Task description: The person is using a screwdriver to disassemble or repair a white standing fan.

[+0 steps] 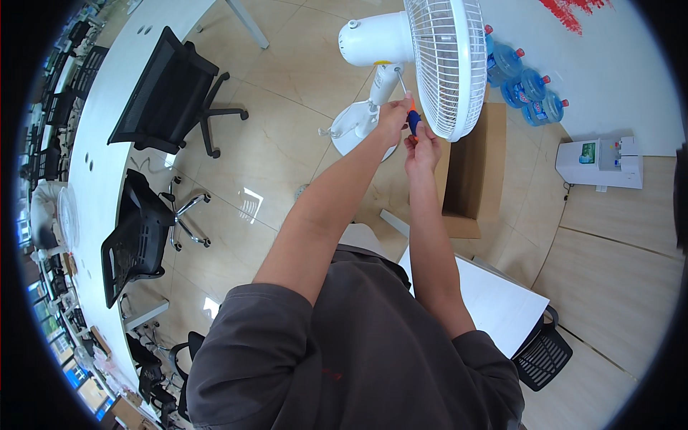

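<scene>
A white pedestal fan (376, 39) stands in front of me, its round wire cage (448, 68) facing right. A screwdriver (414, 122) with a blue and orange handle slants up toward the fan's neck (385, 82), its thin metal shaft reaching the joint under the motor housing. Whether the tip sits in a screw is too small to tell. My left hand (392, 120) is closed around the upper part of the screwdriver, near the shaft. Just below, my right hand (423, 149) grips the handle's lower end. The fan's round white base (351, 125) rests on the tiled floor.
An open cardboard box (491, 172) stands right of my hands. Blue water bottles (527, 87) lie by the wall, near a white appliance (598, 163). Black office chairs (168, 93) line a long white desk (97, 165) at left. A white table (476, 294) is beside my right arm.
</scene>
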The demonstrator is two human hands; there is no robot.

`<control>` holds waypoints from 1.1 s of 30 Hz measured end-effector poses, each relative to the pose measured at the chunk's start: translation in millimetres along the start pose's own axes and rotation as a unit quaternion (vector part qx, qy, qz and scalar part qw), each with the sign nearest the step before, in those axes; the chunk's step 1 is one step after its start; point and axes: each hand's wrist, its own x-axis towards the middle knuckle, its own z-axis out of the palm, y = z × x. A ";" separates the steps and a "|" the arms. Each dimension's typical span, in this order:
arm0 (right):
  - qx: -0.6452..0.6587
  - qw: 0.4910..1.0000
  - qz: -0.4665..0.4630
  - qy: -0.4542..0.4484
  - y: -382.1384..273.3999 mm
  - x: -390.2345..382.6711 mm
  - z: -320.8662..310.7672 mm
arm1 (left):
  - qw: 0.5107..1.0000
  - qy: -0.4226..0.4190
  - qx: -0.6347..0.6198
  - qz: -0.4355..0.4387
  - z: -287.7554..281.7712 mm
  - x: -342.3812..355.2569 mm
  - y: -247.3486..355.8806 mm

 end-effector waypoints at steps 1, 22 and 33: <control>0.002 1.000 0.002 -0.009 2.8 1.8 -0.1 | 1.000 0.010 0.004 -0.009 1.2 1.2 -0.2; 0.095 0.991 -0.058 -0.069 -6.7 -3.4 -3.1 | 0.999 0.040 -0.016 0.031 5.5 3.8 -6.0; 0.090 0.991 0.038 -0.088 -3.7 -2.7 -7.4 | 0.998 -0.021 -0.056 -0.010 1.6 -19.4 10.6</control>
